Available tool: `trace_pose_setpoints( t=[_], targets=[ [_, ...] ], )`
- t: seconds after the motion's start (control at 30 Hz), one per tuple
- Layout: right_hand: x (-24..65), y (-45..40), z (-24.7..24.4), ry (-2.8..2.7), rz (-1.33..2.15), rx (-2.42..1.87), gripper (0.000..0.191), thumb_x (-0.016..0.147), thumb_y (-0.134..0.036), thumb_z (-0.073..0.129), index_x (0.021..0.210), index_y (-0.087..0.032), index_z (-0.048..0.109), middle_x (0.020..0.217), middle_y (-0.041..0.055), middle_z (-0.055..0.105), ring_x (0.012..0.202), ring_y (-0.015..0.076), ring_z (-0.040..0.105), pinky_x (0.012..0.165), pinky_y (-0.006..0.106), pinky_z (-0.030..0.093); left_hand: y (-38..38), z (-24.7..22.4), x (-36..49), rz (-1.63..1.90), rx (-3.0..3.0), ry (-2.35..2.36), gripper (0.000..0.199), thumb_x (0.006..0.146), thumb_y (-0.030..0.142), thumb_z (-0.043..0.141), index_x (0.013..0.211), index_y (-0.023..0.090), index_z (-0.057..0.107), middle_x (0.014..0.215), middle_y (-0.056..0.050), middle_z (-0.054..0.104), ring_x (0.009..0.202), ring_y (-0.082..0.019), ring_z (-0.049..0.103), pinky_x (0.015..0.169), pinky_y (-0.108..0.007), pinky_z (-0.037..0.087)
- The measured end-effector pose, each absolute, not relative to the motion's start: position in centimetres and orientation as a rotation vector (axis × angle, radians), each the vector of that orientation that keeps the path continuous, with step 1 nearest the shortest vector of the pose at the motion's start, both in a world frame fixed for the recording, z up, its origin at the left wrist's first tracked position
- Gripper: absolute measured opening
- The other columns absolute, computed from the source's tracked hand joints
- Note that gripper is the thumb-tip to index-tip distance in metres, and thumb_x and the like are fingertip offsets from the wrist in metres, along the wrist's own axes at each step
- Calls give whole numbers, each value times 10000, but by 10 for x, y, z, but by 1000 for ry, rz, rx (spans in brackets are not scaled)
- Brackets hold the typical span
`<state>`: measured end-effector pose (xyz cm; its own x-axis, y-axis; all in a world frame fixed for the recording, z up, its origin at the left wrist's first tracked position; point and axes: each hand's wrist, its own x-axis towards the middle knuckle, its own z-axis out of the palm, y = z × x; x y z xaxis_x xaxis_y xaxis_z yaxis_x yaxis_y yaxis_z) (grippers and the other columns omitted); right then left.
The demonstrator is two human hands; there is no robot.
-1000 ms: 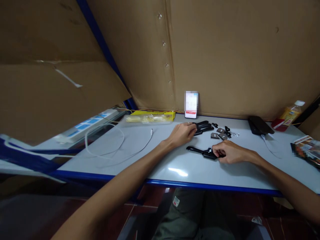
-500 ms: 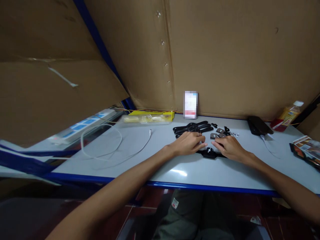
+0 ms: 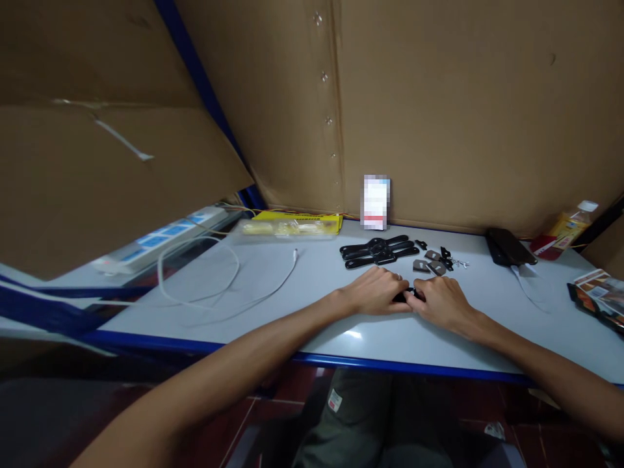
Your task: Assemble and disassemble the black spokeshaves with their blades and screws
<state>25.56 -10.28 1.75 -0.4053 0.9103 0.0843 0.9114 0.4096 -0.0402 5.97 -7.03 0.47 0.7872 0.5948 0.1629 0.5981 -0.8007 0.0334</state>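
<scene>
Near the front of the grey table, my left hand [image 3: 383, 290] and my right hand [image 3: 443, 302] meet over a black part [image 3: 412, 292]. The fingers of both hands are closed on it, and they cover most of it. Just beyond my left hand lie several black arm-shaped pieces [image 3: 377, 251] in a stack. Small brown-grey plates [image 3: 422, 266] are beyond my right hand, with small black brackets [image 3: 445, 255] and shiny screws [image 3: 461, 263] to their right.
A lit phone [image 3: 375, 203] leans on the cardboard wall. A clear bag [image 3: 292, 229] lies on a yellow packet [image 3: 336, 222]. White cable [image 3: 238, 270] and a power strip [image 3: 160, 240] are left; a dark case [image 3: 509, 247], a bottle [image 3: 568, 231] and a packet [image 3: 602, 292] are right.
Both hands have come closer together and slightly nearer the table's front edge, closing over the black part that lay below them. The view has shifted slightly.
</scene>
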Motion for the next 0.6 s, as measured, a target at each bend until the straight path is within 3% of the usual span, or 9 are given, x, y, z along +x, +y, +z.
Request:
trace_pose_setpoints(
  t=[0.3, 0.6],
  targets=[
    [249, -108, 19, -2587, -73, -1754, 372, 1003, -360, 437, 974, -163, 751, 804, 127, 738, 677, 222, 603, 598, 343, 199, -72, 2, 62, -284, -2953, -998, 450, 1014, 548, 494, 851, 172, 678, 775, -78, 725, 605, -186, 626, 549, -313, 315],
    [252, -107, 17, -2587, -37, -1735, 357, 991, -346, 436, 968, -156, 737, 785, 117, 718, 621, 187, 513, 591, 346, 146, -70, 3, 62, -289, -2954, -976, 501, 1031, 586, 447, 839, 181, 669, 772, -81, 726, 589, -185, 611, 540, -329, 302]
  ],
)
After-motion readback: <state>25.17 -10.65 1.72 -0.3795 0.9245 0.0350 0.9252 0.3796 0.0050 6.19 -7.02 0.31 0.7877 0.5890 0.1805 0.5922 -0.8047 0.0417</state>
